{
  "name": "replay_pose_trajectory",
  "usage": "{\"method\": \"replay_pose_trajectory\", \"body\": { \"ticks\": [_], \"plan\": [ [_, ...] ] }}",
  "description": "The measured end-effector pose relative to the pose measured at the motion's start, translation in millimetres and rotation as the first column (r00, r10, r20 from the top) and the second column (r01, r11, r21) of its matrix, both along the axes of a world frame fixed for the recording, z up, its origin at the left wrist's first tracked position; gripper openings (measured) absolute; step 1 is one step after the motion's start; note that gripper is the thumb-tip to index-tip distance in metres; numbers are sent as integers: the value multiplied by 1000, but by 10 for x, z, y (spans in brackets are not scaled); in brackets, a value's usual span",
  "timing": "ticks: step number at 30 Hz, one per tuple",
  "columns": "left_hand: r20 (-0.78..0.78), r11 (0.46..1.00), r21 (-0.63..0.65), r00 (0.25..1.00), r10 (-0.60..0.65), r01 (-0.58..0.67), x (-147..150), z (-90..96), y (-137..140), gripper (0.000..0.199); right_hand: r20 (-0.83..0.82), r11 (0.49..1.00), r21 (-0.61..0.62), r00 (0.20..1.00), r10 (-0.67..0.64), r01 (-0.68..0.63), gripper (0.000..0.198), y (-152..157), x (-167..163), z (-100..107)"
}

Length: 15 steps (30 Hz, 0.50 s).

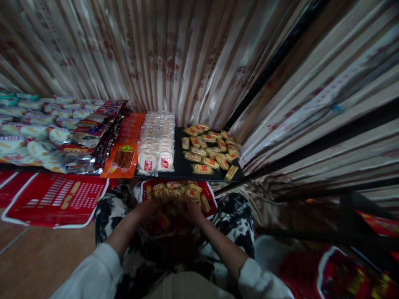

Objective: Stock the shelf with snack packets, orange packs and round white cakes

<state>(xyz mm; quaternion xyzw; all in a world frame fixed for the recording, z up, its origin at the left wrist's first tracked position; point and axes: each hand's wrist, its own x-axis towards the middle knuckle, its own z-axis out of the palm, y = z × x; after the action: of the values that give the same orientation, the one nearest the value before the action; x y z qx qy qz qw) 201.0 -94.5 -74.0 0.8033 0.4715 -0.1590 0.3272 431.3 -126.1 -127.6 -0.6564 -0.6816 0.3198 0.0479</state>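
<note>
A red bag with a white rim [213, 200] stands between my knees, with small packaged biscuits [193, 192] in yellowish clear wrappers inside it. My left hand [152, 209] reaches into the bag from the left, its fingers curled around a blurred bunch of these packets. From the right, my right hand [190, 211] closes on the same bunch, facing the left. Shadow and motion blur hide most of the fingertips. Just beyond the bag, more loose biscuit packets [204, 169] lie scattered on a black shelf [179, 166].
Left along the shelf are round white crackers [148, 162] in clear packs, an orange snack bag [123, 160], a stack of dark shiny packets [93, 128] and many white wrapped snacks [34, 131]. A striped curtain [162, 62] hangs behind. Another red bag [62, 199] lies left; dark bars [280, 166] cross the right.
</note>
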Motion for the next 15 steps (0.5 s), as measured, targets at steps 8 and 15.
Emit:
{"method": "replay_pose_trajectory", "body": {
  "ticks": [8,15],
  "plan": [
    [-24,994,52,995,100,-99,-59,-193,-237,34,39,998,4,998,57,-57,63,-26,22,-74],
    [-104,918,274,940,324,-286,84,-57,-376,31,-34,998,25,998,57,-56,57,-134,46,-101]
  ]
}}
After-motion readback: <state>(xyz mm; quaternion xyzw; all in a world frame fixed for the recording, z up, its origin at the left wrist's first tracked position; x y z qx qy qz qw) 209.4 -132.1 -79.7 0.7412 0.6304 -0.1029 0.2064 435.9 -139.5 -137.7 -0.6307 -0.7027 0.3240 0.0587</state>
